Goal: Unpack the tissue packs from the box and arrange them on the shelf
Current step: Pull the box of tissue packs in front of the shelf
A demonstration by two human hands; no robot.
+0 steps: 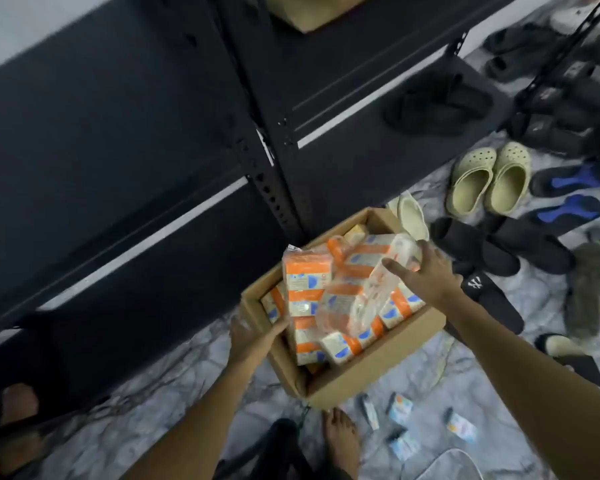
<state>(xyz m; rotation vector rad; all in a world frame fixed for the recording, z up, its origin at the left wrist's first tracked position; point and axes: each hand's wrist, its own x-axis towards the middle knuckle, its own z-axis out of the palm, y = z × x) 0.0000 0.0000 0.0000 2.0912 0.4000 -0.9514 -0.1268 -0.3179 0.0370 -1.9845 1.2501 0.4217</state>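
Presently the left hand [253, 336] grips the near wall of the box [371, 372] on the floor, apparently steadying it, while the right hand [426, 271] clasps a wrapped tissue pack [364, 289] above the remaining packs for transfer to the black shelf [118, 133].

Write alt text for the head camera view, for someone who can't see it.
A person's right hand lifts a clear-wrapped bundle of tissue packs from an open cardboard box of orange-and-white packs, while the left hand grips the box's near-left edge. The box sits on a marbled floor beside black metal shelving, with sandals scattered to the right.
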